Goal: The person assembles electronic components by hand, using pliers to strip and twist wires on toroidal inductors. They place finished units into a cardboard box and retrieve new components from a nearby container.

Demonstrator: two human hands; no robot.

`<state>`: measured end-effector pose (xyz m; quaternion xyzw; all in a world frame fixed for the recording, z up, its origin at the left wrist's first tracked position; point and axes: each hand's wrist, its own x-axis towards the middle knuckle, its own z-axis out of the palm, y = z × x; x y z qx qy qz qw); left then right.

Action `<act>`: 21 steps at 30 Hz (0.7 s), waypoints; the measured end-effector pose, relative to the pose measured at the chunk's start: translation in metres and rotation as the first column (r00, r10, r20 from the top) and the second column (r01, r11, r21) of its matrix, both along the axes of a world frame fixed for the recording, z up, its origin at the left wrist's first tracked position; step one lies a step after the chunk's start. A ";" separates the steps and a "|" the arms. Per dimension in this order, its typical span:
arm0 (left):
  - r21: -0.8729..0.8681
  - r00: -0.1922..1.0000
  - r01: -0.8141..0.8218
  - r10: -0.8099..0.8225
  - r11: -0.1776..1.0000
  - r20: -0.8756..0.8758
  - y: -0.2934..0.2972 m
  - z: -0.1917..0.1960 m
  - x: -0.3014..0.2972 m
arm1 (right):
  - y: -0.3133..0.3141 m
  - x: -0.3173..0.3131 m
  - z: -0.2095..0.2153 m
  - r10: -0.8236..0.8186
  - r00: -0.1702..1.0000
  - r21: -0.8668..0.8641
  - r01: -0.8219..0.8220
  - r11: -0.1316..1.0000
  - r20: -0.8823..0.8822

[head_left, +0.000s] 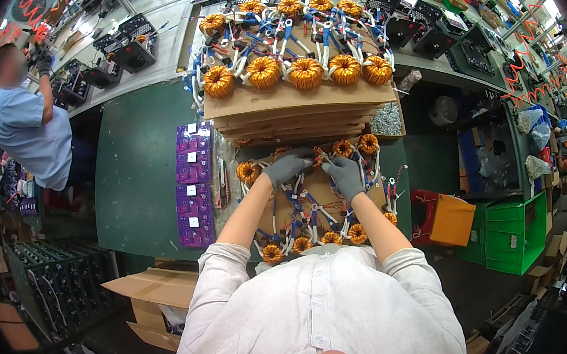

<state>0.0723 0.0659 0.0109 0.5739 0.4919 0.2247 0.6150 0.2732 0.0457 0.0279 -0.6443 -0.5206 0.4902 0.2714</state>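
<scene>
The person's two gloved hands meet over a cardboard sheet [267, 218] at the near side of the dark green table [136, 161]. The left hand [289, 166] and right hand [346, 177] bend their fingers toward a small copper-coloured piece [319, 156] between their fingertips (partly covered by the gloves). Whether either hand has closed on it, one cannot tell.

Wound copper coils [248, 172] with blue and white leads lie around the hands: one just left of the left hand, two just beyond the right, others along the sheet's near edge. On the far side, a cardboard stack [296, 118] bears more large coils [305, 73] in two rows, with leads between them.

To the left lie purple boards [191, 157] and a red-and-grey tool [223, 184]. To the right stand an orange bin [452, 220] and a green crate [516, 236]. Far left, a co-worker [29, 129] in light blue raises a gloved hand [44, 66].
</scene>
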 end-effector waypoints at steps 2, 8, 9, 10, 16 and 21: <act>-0.105 0.998 -0.023 0.029 0.994 0.060 0.000 0.003 0.000 | 0.002 -0.002 0.000 0.007 1.000 -0.013 -0.007 1.000 0.003; -0.145 0.986 -0.049 0.071 0.988 0.153 -0.002 0.005 -0.001 | 0.007 0.001 0.004 0.064 0.997 -0.034 -0.066 0.997 -0.043; -0.116 0.985 -0.045 0.063 0.992 0.159 -0.001 0.001 -0.001 | 0.007 0.002 0.009 0.068 0.997 -0.043 -0.070 0.997 -0.047; -0.086 0.985 -0.041 0.055 0.995 0.165 0.000 -0.004 -0.002 | 0.006 0.003 0.012 0.071 0.996 -0.052 -0.073 0.996 -0.052; 0.106 0.977 0.148 -0.129 0.983 -0.169 0.000 0.000 -0.004 | 0.014 -0.001 -0.014 0.072 0.997 -0.020 -0.073 0.997 -0.030; 0.367 0.965 0.211 -0.134 0.906 -0.224 0.001 -0.051 -0.012 | 0.012 0.003 -0.011 0.020 0.996 -0.042 -0.024 0.999 -0.088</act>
